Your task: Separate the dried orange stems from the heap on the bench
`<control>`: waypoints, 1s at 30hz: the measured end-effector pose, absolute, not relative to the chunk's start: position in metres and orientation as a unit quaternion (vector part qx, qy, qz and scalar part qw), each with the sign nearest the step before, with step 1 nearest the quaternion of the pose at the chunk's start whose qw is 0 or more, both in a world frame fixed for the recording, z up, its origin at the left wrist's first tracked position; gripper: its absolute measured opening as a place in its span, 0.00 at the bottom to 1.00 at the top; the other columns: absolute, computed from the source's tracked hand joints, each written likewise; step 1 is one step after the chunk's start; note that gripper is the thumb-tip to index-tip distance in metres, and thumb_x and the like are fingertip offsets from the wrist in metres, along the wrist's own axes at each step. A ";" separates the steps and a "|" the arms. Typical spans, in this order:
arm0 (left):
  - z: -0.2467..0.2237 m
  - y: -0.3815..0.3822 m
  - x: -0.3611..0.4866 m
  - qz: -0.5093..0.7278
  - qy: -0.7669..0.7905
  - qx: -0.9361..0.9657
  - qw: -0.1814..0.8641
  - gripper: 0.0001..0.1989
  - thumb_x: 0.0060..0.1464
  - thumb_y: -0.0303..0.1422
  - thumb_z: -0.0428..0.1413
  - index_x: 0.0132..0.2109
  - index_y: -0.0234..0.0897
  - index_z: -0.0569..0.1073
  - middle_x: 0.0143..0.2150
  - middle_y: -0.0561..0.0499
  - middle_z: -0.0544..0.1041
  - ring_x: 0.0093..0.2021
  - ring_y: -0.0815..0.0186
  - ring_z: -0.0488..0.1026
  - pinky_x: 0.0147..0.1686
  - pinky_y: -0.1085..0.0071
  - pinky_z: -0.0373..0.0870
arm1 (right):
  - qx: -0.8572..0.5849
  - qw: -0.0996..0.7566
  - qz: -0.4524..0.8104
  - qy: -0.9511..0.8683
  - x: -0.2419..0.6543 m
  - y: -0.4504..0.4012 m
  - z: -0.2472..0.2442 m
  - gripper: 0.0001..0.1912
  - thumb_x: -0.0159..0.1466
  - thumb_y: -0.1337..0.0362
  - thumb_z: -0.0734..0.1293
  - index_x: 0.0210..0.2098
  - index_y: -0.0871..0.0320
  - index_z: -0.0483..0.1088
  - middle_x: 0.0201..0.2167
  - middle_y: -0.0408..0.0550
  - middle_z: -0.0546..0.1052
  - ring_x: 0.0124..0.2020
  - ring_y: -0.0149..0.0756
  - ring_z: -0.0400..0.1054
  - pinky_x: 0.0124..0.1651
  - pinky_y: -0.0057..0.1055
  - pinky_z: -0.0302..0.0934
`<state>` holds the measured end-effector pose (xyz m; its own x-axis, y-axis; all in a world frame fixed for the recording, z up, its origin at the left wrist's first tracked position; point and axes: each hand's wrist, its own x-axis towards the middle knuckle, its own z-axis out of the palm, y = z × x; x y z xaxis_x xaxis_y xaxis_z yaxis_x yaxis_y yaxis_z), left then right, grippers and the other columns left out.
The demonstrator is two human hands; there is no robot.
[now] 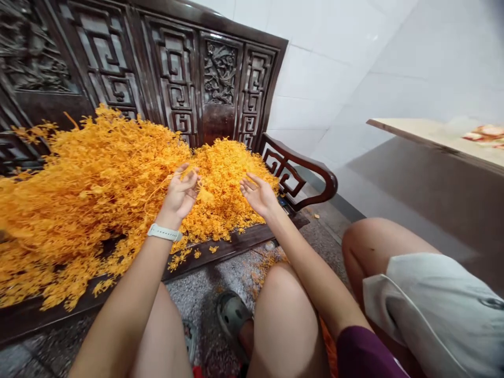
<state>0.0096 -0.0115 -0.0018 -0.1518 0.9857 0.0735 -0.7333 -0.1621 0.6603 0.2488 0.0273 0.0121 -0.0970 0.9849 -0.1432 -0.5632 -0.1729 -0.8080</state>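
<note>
A large heap of orange-yellow artificial sprigs (118,168) covers the seat of a dark carved wooden bench (236,244). Beside it, towards the armrest, lies a smaller pile of short orange pieces (220,210). My left hand (181,191), with a pale watch strap (164,232) on the wrist, hovers between the heap and the pile, palm turned inward and fingers apart. Over the right side of the small pile, my right hand (258,194) is held with its fingers spread. Nothing shows in either hand.
The bench's curved armrest (315,189) stands at the right end. Loose orange bits (263,268) litter the speckled floor. Another person's bare knee and light shorts (437,299) are close on my right. A wooden board (429,134) with food-like items juts in at upper right.
</note>
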 end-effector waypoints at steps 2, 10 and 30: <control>-0.004 -0.010 0.016 0.723 0.247 0.267 0.587 0.24 0.46 0.19 0.70 0.47 0.43 0.71 0.45 0.53 0.80 0.38 0.74 0.78 0.35 0.81 0.74 | -0.379 0.551 0.682 -0.296 0.244 0.029 0.000 0.08 0.62 0.65 0.72 0.40 0.57 0.73 0.36 0.47 0.77 0.36 0.31 0.74 0.41 0.27 0.73; -0.009 -0.009 0.032 0.708 0.256 0.337 0.565 0.24 0.47 0.20 0.69 0.47 0.42 0.70 0.46 0.49 0.81 0.40 0.70 0.80 0.44 0.72 0.76 | -0.320 0.314 0.732 -0.513 0.211 -0.001 0.000 0.26 0.64 0.38 0.71 0.39 0.57 0.73 0.34 0.52 0.79 0.30 0.37 0.73 0.35 0.37 0.73; -0.015 -0.017 0.063 0.647 0.374 0.365 0.555 0.20 0.56 0.27 0.67 0.50 0.40 0.66 0.36 0.50 0.79 0.35 0.65 0.78 0.38 0.66 0.72 | -0.346 0.522 0.432 -0.649 0.214 0.016 -0.015 0.16 0.58 0.60 0.80 0.35 0.56 0.69 0.34 0.44 0.72 0.35 0.32 0.67 0.39 0.33 0.66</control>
